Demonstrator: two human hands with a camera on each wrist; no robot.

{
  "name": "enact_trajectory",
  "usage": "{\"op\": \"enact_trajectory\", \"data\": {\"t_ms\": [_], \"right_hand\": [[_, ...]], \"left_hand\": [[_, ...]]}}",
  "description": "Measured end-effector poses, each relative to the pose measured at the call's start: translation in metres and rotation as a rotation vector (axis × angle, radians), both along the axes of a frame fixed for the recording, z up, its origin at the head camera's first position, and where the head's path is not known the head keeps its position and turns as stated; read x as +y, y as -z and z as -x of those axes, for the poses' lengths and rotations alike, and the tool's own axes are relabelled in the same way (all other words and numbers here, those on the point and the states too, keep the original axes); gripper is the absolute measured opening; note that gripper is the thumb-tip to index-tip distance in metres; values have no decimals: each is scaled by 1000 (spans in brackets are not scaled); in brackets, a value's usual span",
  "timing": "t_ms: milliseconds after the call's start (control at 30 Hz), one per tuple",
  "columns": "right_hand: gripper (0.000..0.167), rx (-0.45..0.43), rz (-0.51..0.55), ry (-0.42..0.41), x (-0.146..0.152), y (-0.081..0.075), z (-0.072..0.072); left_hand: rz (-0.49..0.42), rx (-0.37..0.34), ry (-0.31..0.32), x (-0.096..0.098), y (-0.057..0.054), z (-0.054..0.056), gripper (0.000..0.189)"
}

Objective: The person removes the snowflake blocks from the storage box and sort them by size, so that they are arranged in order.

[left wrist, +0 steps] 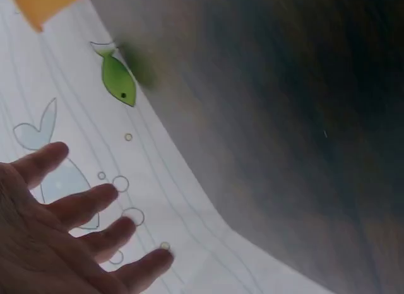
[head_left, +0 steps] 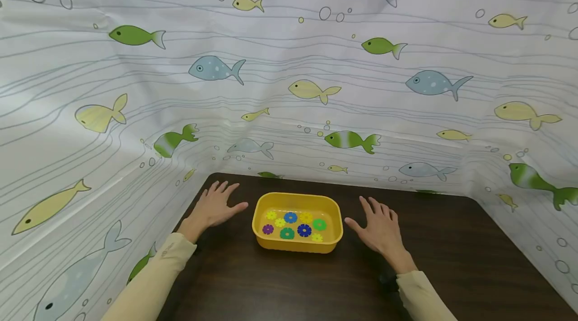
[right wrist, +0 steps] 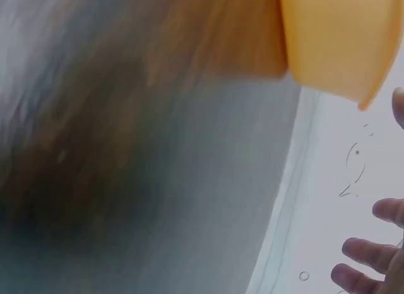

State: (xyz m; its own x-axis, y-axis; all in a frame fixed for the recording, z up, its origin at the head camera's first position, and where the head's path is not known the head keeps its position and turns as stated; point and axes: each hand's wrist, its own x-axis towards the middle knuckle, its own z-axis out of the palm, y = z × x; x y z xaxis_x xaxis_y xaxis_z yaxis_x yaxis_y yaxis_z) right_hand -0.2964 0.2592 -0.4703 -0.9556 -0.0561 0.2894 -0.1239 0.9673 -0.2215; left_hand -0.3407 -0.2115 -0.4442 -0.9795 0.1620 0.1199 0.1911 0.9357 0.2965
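A yellow plastic basin (head_left: 298,247) stands on the dark table between the two hands. Several flat, notched, flower-shaped discs lie spread on its floor, among them a purple disc (head_left: 268,229), a dark blue disc (head_left: 304,230) and a green disc (head_left: 319,224). To the basin's left, apart from it, is the left hand (head_left: 214,204), fingers spread and holding nothing. On the other side the right hand (head_left: 378,224) is held likewise, its thumb close to the basin's right wall. Each wrist view shows spread fingers and part of the yellow basin (right wrist: 344,45).
The dark wood-grain table (head_left: 280,286) runs up to a white sheet (head_left: 280,115) printed with fish, which encloses it at the back and both sides. Left of the left hand, the sheet stands close by. Pale sleeves (head_left: 153,276) cover both forearms.
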Motion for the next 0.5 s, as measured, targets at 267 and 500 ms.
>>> {"op": "enact_trajectory", "data": {"t_ms": [267,500], "right_hand": [[78,8,176,-47,-25,-19,-8],[64,-45,249,-165,-55,-29,-9]], "left_hand": [[-177,-69,51,10,-8,-7,108],[-259,-188,156,29,-10,-15,119]]}}
